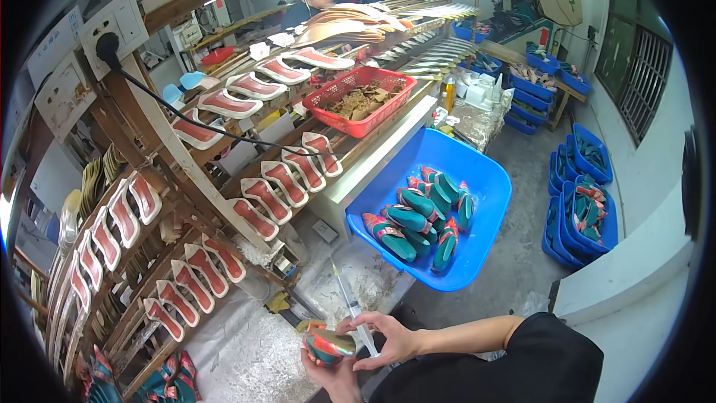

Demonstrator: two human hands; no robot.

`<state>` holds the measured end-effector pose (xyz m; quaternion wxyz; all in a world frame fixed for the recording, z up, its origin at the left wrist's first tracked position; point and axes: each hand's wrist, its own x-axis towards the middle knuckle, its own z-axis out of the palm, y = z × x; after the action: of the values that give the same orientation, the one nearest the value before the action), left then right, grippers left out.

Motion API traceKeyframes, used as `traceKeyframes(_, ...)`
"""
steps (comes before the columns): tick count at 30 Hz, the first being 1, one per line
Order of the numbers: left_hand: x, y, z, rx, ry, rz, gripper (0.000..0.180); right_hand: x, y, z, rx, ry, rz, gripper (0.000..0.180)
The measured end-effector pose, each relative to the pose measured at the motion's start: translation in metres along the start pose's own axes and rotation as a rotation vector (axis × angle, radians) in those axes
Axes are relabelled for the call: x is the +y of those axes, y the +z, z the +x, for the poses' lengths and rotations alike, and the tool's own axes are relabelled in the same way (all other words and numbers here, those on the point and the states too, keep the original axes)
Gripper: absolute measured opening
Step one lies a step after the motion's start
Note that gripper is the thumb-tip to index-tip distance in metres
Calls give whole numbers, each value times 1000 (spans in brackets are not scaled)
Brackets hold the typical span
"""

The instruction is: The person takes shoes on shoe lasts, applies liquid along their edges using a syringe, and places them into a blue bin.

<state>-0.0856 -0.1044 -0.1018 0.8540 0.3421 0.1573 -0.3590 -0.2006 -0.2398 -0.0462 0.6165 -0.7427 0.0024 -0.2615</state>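
Observation:
Close to me, my left hand (337, 383) is wrapped round a red-and-green shoe (325, 349) with its tan sole turned up. In my right hand (391, 340) I grip a clear syringe (350, 300), its thin tip pointing away from me and its plunger end near my palm. The syringe crosses just right of the shoe; whether the two touch I cannot tell. Both hands are over the front of a worn, stained workbench (257, 358). To the right stands a blue basin (488, 254) holding several green shoe forms with red patterned uppers.
Wooden racks (190, 179) on the left carry rows of white-rimmed red soles (277, 181). A red basket (358, 127) of brown scraps sits on the shelf. Stacked blue tubs (589, 235) line the right wall. A black cable (186, 118) hangs across the rack. Beyond it is another person (298, 13).

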Motion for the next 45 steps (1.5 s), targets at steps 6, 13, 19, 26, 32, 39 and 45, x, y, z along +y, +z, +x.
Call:
traceKeyframes(6,-14,19,-3,-180,-196,-312,64,-1,12,2,237,-62,-92,81)
traceKeyframes(13,-13,39,-42,-97,-380,-384,55,-11,-6,37,442,28,-132,72)
traceKeyframes(19,-9,23,-78,-424,6,542,56,-18,-15,43,421,199,-197,66)
traceKeyframes(26,-15,23,-3,-368,1164,1505,81,-17,8,34,344,116,-193,71)
traceKeyframes(32,17,13,-2,-271,1048,1425,93,15,-3,46,82,247,75,74)
traceKeyframes(39,52,-29,1,-22,661,1415,78,175,-12,0,-93,545,-828,69)
traceKeyframes(45,55,-61,1,93,489,1323,96,262,-15,-50,-471,317,-1187,77)
